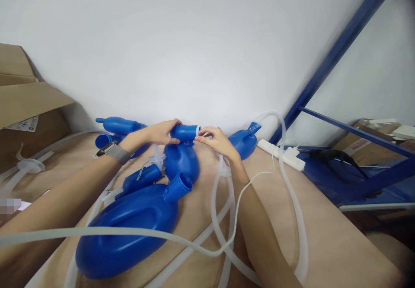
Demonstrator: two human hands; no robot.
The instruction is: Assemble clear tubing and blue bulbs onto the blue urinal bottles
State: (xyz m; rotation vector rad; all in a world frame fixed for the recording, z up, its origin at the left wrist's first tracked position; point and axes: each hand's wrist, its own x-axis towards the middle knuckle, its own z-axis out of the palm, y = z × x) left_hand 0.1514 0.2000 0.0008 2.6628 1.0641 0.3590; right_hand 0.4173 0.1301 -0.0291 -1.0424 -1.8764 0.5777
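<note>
Between my hands is a short blue tube-shaped piece (pixel 185 132) with a white ring (pixel 198 131) at its right end. My left hand (pixel 164 132) has its thumb and fingers closed around the left end. With pinched fingers, my right hand (pixel 214 139) touches the white ring. Just below sits a blue urinal bottle (pixel 181 160), partly covered by the piece; whether the two are joined I cannot tell. A larger blue urinal bottle (pixel 126 227) lies nearer me, its round open neck (pixel 180 185) pointing up and right. Another blue tube piece (pixel 142 179) lies behind it.
More blue bottles lie at the back left (pixel 119 125) and right (pixel 244 143). Clear hoses (pixel 300 236) loop over the table (pixel 337 245), and a white cable (pixel 129 232) crosses in front. A power strip (pixel 293 160), cardboard box (pixel 32 106) and blue metal frame (pixel 337 55) stand around.
</note>
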